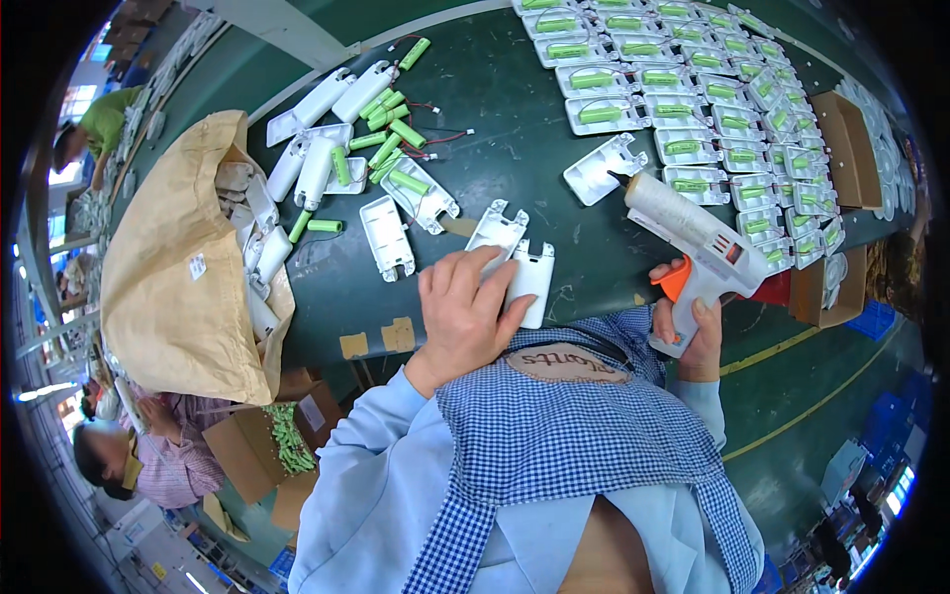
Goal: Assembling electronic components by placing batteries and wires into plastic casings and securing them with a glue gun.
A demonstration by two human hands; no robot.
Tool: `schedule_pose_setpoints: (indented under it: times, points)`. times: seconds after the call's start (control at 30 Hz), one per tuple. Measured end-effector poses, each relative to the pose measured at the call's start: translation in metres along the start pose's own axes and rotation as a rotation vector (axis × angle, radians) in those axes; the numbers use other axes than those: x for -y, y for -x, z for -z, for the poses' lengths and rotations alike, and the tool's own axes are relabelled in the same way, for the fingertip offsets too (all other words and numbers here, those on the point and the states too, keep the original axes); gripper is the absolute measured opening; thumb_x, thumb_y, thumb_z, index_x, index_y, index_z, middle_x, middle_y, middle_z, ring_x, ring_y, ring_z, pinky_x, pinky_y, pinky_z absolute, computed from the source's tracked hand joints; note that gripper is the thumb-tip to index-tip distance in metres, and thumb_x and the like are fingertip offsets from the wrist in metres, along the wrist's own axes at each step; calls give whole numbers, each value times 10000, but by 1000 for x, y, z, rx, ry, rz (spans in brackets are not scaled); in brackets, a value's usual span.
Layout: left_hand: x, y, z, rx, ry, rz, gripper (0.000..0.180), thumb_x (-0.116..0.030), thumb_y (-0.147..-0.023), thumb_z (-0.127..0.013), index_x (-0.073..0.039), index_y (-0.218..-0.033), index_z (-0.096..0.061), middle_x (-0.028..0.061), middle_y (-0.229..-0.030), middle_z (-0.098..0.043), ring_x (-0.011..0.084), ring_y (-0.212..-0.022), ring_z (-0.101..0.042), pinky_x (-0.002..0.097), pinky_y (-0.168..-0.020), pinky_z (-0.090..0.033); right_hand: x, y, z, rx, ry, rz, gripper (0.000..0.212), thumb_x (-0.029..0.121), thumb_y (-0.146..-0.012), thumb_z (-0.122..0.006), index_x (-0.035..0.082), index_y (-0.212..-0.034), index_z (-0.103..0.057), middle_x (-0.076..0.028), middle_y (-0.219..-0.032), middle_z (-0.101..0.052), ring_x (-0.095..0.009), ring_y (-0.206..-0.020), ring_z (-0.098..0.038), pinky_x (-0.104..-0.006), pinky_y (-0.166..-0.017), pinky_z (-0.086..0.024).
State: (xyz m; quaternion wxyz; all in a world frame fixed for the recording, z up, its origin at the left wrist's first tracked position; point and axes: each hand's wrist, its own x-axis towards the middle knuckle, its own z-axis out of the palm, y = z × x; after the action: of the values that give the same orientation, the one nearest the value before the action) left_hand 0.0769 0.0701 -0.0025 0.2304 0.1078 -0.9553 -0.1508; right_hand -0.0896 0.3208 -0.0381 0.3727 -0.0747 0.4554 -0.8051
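Observation:
Near the table's front edge, my left hand [463,309] has its thumb and fingers on two white plastic casing halves. One casing half [496,228] lies just beyond the fingertips; the other casing half [535,281], smooth side up, is against the thumb and index finger. My right hand [700,332] grips the handle of a white glue gun [698,236], with fingers at its orange trigger [672,278]. The gun's dark nozzle points left, close to an open casing half [600,170]. Another open casing half [386,237] lies left of my left hand.
Green battery packs [387,150] with wires lie among white casings at the back left. Rows of casings with batteries [683,146] fill the right. A tan sack [178,257] of white parts stands left; cardboard boxes [849,148] stand right. Other people sit at the far left.

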Motion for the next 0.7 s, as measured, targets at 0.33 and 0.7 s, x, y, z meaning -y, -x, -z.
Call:
schedule_pose_setpoints:
  times: [0.33, 0.7]
  points:
    - [-18, 1, 3, 183, -81, 62, 493, -416, -583, -805, -74, -908, -660, 60, -830, -532, 249, -804, -519, 403, -675, -315, 1, 1, 4, 23, -25, 15, 624, 326, -858, -649, -65, -1290, -423, -276, -1225, -572, -151, -464, -517, -271, -448, -433]
    - [-7, 2, -3, 18, 56, 32, 201, -91, -650, -756, -111, -690, -560, 24, -687, -523, 229, -673, -530, 373, -622, -330, -2, 1, 6, 55, -5, 19, 612, 342, -886, -629, -29, -1323, -413, -259, -1249, -553, -145, -458, -513, -261, -445, -418]
